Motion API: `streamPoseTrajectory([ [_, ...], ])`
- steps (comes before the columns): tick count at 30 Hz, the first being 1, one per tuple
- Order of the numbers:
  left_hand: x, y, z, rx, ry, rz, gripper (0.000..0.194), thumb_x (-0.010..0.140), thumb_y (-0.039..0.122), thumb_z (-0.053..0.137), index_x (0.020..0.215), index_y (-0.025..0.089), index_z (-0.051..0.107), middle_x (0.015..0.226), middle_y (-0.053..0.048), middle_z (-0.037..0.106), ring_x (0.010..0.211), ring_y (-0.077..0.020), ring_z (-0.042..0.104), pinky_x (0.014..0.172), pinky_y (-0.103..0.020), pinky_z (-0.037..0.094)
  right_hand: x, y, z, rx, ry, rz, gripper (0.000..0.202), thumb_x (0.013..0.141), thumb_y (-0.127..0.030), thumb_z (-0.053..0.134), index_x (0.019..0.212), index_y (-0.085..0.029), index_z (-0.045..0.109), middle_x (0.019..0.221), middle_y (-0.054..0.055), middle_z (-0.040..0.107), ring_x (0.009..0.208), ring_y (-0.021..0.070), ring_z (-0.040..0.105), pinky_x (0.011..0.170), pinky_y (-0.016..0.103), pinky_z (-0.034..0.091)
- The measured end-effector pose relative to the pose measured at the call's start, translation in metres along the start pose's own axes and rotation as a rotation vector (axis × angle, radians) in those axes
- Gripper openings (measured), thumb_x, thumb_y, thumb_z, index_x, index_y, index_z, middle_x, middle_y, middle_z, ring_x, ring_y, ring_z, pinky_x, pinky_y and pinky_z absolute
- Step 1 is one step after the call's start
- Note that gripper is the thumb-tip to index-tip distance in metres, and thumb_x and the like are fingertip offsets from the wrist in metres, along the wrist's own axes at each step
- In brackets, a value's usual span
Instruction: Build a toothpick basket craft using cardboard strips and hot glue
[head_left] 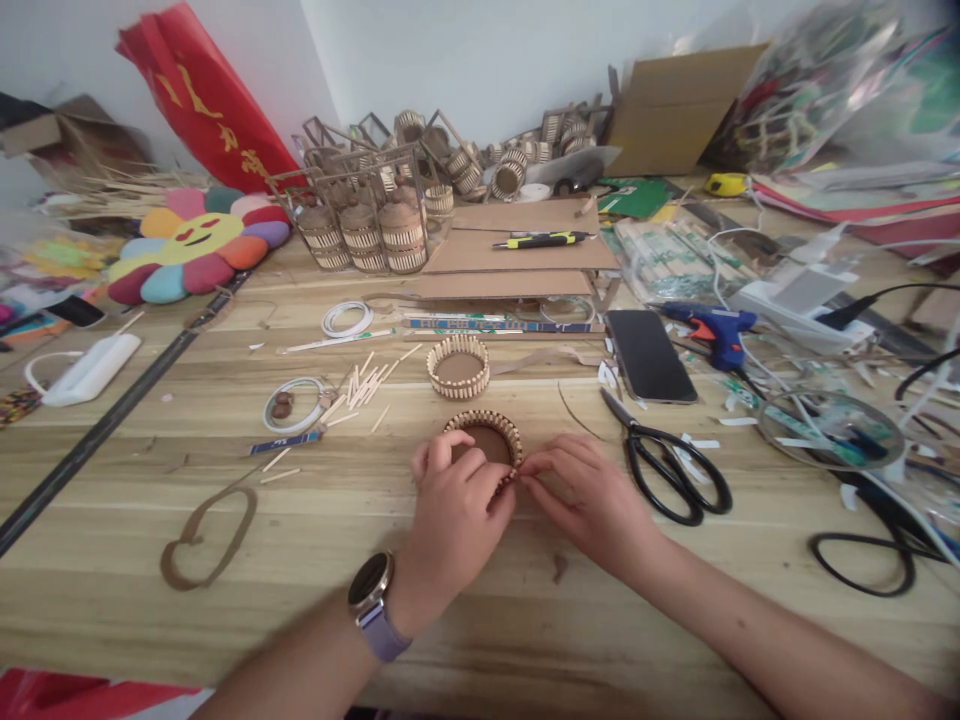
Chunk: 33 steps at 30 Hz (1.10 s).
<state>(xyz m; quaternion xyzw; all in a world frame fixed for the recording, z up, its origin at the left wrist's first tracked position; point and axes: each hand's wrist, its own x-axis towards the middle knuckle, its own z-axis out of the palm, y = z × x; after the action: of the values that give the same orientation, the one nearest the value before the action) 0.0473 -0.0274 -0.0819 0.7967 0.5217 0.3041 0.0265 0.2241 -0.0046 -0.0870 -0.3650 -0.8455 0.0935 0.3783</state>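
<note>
In the head view a small round basket (pixel 491 436), with a brown base and a wall of short upright sticks, sits on the table before me. My left hand (pixel 461 495) grips its near rim, fingers curled inside and thumb outside. On the basket's right side, my right hand (pixel 574 485) is pinched at the rim; whatever lies between those fingertips is too small to make out. A second, paler stick basket (pixel 458 367) stands just behind. Loose short wooden sticks (pixel 364 385) are scattered to the left. Black-handled scissors (pixel 667 465) lie right of my right hand.
A dark phone (pixel 650 356) and a blue glue gun (pixel 712 330) lie at the right, among cables and scraps. Cardboard sheets (pixel 517 250) bearing a yellow-black cutter (pixel 541 240) are behind. Finished lidded baskets (pixel 364 235) and a flower cushion (pixel 196 245) stand back left.
</note>
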Motion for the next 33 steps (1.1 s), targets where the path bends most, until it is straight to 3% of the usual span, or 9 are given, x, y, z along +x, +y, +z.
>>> streamPoseTrajectory([
  [15, -0.0012, 0.0001, 0.0010, -0.005, -0.019, 0.001, 0.012, 0.083, 0.013, 0.067, 0.076, 0.021, 0.067, 0.072, -0.002, 0.067, 0.101, -0.0286, 0.054, 0.084, -0.047, 0.033, -0.0032, -0.0026, 0.0020, 0.055, -0.041, 0.095, 0.008, 0.088, -0.014, 0.055, 0.085, -0.021, 0.058, 0.084, 0.006, 0.068, 0.081, 0.0200, 0.066, 0.072, 0.033, 0.052],
  [21, -0.0011, 0.0006, 0.0006, -0.004, -0.002, 0.003, 0.011, 0.082, 0.011, 0.068, 0.078, 0.021, 0.068, 0.073, -0.002, 0.067, 0.100, -0.0279, 0.055, 0.085, -0.046, 0.033, -0.0046, -0.0056, 0.0049, 0.189, -0.059, 0.216, 0.010, 0.084, -0.013, 0.055, 0.080, -0.021, 0.058, 0.090, 0.006, 0.067, 0.086, 0.0189, 0.066, 0.074, 0.030, 0.053],
  [33, -0.0017, 0.0001, -0.0014, -0.026, -0.015, 0.007, 0.011, 0.086, 0.015, 0.061, 0.087, 0.021, 0.070, 0.074, -0.003, 0.066, 0.103, -0.0299, 0.052, 0.087, -0.047, 0.034, -0.0014, -0.0060, 0.0039, 0.210, -0.124, 0.380, 0.010, 0.085, -0.018, 0.054, 0.079, -0.022, 0.061, 0.079, 0.003, 0.067, 0.076, 0.0175, 0.064, 0.069, 0.029, 0.049],
])
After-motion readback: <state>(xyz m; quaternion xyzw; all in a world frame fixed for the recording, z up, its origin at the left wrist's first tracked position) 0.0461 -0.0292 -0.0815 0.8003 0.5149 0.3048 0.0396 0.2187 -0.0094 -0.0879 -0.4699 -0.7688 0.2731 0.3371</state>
